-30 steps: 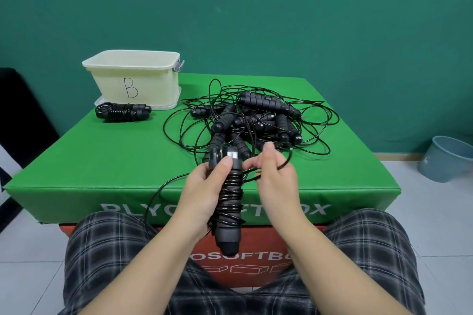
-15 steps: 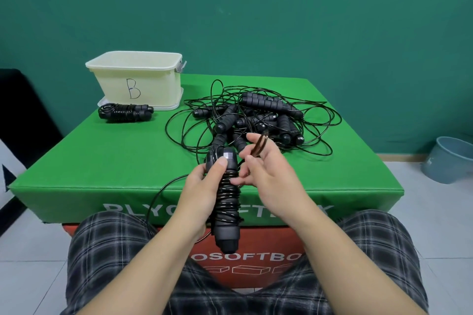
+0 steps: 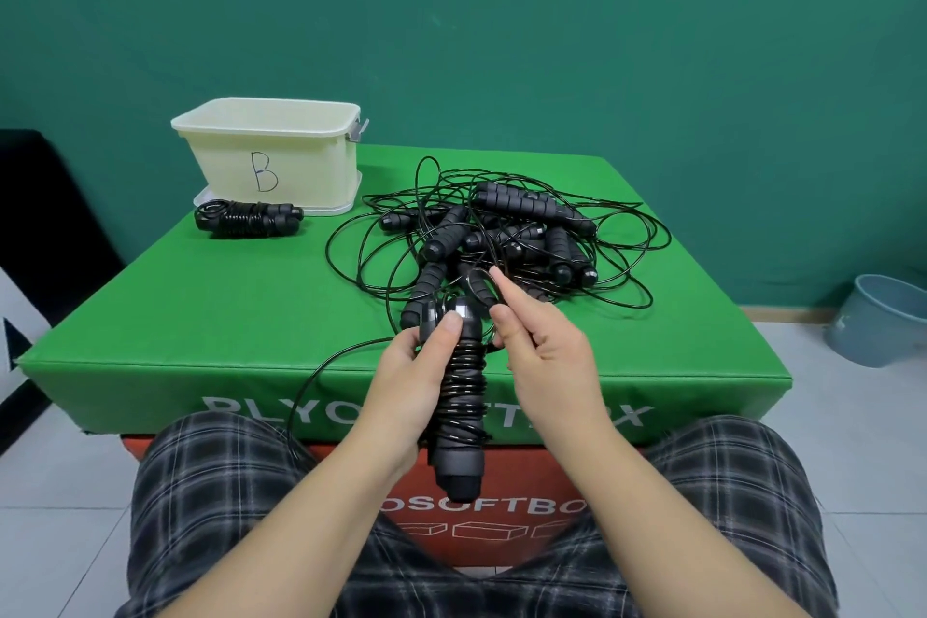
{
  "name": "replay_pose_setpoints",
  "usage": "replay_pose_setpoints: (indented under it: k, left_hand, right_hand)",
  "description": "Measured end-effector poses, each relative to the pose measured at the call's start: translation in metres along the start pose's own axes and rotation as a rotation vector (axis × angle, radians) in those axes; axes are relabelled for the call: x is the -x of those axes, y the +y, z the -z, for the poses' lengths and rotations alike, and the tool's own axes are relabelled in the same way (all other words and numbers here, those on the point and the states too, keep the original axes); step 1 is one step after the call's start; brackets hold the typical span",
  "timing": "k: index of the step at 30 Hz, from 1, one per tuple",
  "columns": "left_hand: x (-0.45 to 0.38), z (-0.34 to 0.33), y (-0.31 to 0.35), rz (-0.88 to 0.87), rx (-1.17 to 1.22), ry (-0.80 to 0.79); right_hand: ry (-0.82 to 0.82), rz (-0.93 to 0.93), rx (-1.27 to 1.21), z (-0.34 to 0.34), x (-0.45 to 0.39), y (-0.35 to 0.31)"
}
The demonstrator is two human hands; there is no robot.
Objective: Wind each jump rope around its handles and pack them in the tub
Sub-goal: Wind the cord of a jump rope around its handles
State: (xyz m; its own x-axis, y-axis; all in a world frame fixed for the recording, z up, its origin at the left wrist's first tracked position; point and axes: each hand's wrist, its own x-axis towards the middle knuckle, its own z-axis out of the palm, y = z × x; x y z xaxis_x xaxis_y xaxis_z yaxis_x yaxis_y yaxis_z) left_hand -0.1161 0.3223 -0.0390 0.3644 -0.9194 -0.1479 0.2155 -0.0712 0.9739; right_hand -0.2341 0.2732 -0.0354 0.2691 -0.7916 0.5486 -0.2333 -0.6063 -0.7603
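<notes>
Green padded bench [image 3: 200,316] against a teal wall; pale tile floor, grey bucket [image 3: 883,321] at right. Cream tub [image 3: 271,161] marked "B" stands at the bench's far left corner. Just in front of it lies one wound rope bundle [image 3: 248,218], on the bench, outside the tub. Loose pile of black ropes and handles [image 3: 506,241] tangled at bench centre, well apart from the tub.

Left hand [image 3: 416,366] grips a pair of handles [image 3: 459,396] held upright over the near edge, cord coiled around them, thumb pressed near the top. Right hand [image 3: 547,356] just beside it, fingers [image 3: 506,286] curled, pinching a loop of cord above the handles' top. A free length of cord trails down left past the bench edge. Plaid-clad knees below.
</notes>
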Motion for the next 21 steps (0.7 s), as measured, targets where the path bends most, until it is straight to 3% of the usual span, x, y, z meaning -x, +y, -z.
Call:
replay_pose_setpoints:
  k: [4, 6, 10, 15, 21]
  left_hand:
    - [-0.001, 0.0, -0.003, 0.012, -0.01, 0.061]
    - [0.0, 0.0, -0.004, -0.013, -0.044, 0.081]
    - [0.001, 0.001, -0.002, -0.045, -0.083, 0.103]
    - [0.0, -0.001, -0.004, -0.05, -0.077, 0.106]
    - [-0.005, 0.001, -0.009, -0.031, -0.092, 0.13]
  right_hand:
    - [0.105, 0.119, 0.305, -0.003, 0.001, 0.009]
    - [0.075, 0.145, 0.367, -0.004, 0.002, 0.008]
    - [-0.044, 0.049, 0.241, -0.004, 0.005, 0.004]
    - [0.121, 0.247, 0.226, -0.01, 0.009, -0.003]
    - [0.128, 0.325, 0.228, -0.023, 0.016, 0.004]
